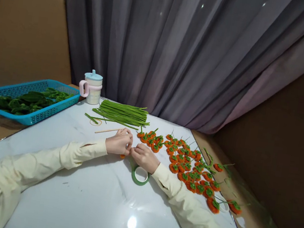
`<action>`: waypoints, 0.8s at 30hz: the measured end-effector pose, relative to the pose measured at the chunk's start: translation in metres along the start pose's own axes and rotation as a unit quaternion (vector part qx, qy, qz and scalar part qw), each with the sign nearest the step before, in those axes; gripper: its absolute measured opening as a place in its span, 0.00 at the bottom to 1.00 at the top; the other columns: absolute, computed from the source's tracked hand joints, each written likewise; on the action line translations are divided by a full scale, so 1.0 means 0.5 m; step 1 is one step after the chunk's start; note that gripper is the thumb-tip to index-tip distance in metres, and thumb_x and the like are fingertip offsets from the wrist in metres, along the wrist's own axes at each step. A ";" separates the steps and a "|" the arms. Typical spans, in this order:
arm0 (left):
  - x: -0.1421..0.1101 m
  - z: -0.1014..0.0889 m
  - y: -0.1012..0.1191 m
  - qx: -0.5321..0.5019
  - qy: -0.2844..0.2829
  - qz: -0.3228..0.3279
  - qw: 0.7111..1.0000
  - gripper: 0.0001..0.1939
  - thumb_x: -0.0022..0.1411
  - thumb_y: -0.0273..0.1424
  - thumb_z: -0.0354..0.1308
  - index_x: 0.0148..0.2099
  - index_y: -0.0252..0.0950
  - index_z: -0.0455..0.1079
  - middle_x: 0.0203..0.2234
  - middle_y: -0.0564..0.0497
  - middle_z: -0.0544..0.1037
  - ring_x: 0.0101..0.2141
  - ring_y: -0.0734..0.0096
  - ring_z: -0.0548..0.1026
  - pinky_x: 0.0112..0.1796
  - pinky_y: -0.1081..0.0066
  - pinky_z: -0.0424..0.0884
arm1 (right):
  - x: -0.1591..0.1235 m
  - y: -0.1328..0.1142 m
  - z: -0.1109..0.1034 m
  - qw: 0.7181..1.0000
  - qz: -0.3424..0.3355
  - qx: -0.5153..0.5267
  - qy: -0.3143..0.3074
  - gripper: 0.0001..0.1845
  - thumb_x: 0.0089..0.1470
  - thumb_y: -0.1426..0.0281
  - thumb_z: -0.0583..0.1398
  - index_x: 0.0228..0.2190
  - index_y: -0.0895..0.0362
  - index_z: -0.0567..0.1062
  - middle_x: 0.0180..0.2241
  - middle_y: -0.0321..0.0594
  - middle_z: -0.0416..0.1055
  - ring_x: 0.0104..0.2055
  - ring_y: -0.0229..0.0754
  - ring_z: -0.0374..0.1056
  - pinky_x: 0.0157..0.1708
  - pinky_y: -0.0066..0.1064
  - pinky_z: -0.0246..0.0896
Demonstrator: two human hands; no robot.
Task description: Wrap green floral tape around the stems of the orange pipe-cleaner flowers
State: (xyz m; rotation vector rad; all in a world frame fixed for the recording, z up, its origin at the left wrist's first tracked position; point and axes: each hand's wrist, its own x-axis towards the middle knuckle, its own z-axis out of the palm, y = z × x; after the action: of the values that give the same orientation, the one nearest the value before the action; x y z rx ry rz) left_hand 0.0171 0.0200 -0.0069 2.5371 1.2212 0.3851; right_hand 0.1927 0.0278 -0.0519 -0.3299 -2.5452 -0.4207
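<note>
Dozens of fuzzy orange rounded pieces with green tops lie on the right side of the white marbled table, seemingly complete, while a bundle of long green stems looks unused. Another small orange piece shows just under the left hand. The fingers of it and the right hand curl inward, nearly meeting (whether they grip anything, I cannot tell), above a roll of green tape; remaining work cannot be judged.
</note>
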 end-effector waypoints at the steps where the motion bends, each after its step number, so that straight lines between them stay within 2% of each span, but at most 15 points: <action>1: -0.004 0.005 0.007 0.013 0.011 0.005 1.000 0.07 0.46 0.22 0.59 0.19 0.31 0.65 0.33 0.47 0.71 0.47 0.52 0.58 0.46 0.55 0.53 | -0.004 -0.003 0.005 1.000 0.020 0.017 0.007 0.15 0.62 0.75 0.46 0.25 0.60 0.67 0.20 0.40 0.63 0.26 0.39 0.56 0.27 0.30 0.54; 8: -0.017 0.014 0.030 0.067 0.039 0.090 0.993 0.10 0.47 0.16 0.54 0.19 0.31 0.61 0.31 0.48 0.70 0.46 0.56 0.59 0.44 0.58 0.55 | -0.017 -0.032 0.020 0.989 0.117 0.087 0.036 0.18 0.61 0.73 0.47 0.21 0.58 0.67 0.19 0.39 0.62 0.26 0.39 0.57 0.27 0.28 0.56; 13: -0.022 -0.006 0.033 0.104 0.017 0.159 0.982 0.08 0.47 0.17 0.57 0.21 0.31 0.65 0.33 0.47 0.71 0.48 0.54 0.59 0.43 0.57 0.52 | -0.017 -0.060 0.010 0.953 0.237 0.178 0.066 0.11 0.57 0.69 0.53 0.28 0.58 0.73 0.22 0.38 0.65 0.25 0.36 0.61 0.26 0.25 0.59; 18: -0.033 -0.029 0.038 0.086 -0.039 0.165 0.982 0.08 0.49 0.19 0.60 0.22 0.31 0.66 0.33 0.49 0.73 0.49 0.55 0.59 0.42 0.57 0.49 | -0.015 -0.099 -0.012 0.886 0.361 0.276 0.089 0.07 0.52 0.68 0.58 0.28 0.58 0.75 0.25 0.39 0.72 0.24 0.35 0.65 0.28 0.26 0.62; 21: -0.046 -0.039 0.043 0.066 -0.062 0.147 0.985 0.07 0.50 0.22 0.62 0.24 0.32 0.67 0.35 0.49 0.73 0.51 0.53 0.56 0.43 0.57 0.47 | -0.015 -0.118 -0.021 0.832 0.420 0.351 0.092 0.10 0.52 0.65 0.57 0.29 0.59 0.74 0.26 0.41 0.74 0.26 0.37 0.69 0.28 0.27 0.64; 24: -0.060 -0.044 0.051 0.034 -0.086 0.116 0.989 0.07 0.50 0.23 0.62 0.24 0.32 0.68 0.36 0.50 0.73 0.53 0.53 0.54 0.44 0.57 0.46 | -0.019 -0.131 -0.030 0.782 0.446 0.428 0.076 0.16 0.50 0.59 0.58 0.30 0.61 0.74 0.26 0.42 0.75 0.27 0.40 0.71 0.27 0.30 0.67</action>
State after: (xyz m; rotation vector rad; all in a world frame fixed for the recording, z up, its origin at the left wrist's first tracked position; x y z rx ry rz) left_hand 0.0090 -0.0153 0.0198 2.7155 0.8947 0.1719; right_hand 0.1867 -0.0393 -0.0600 -0.9862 -1.8427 0.9888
